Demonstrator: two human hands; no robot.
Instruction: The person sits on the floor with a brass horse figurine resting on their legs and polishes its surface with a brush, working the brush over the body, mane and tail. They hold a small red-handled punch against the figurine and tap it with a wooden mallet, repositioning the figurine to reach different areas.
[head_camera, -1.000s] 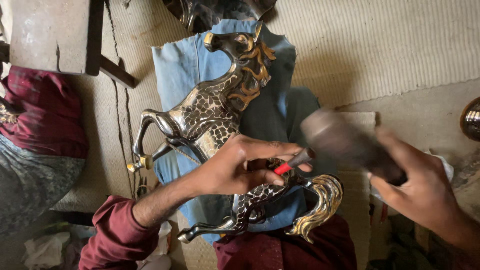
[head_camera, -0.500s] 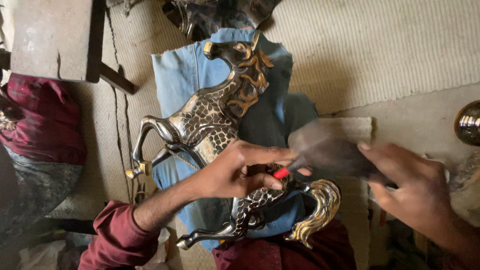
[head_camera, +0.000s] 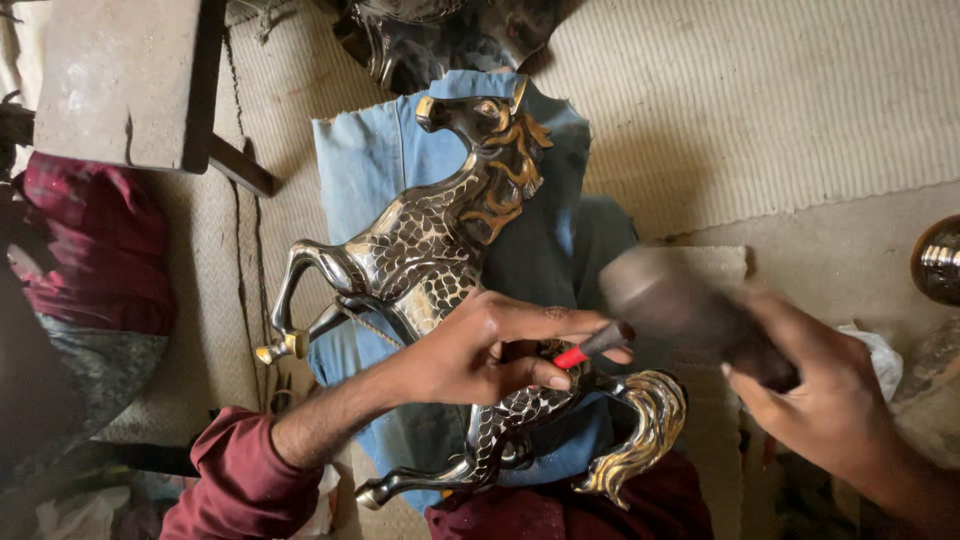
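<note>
Over the metal horse figurine (head_camera: 430, 250), the left hand (head_camera: 480, 350) pinches a red-handled chisel (head_camera: 590, 348) on its flank; the right hand (head_camera: 820, 400) grips a blurred mallet (head_camera: 680, 305), mid-chasing; next a square strike.

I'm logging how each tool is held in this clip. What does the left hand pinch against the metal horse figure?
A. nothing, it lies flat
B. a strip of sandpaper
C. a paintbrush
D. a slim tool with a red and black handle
D: the left hand pinches a slim tool with a red and black handle against the horse figure, while the right hand swings a blurred mallet.
</note>
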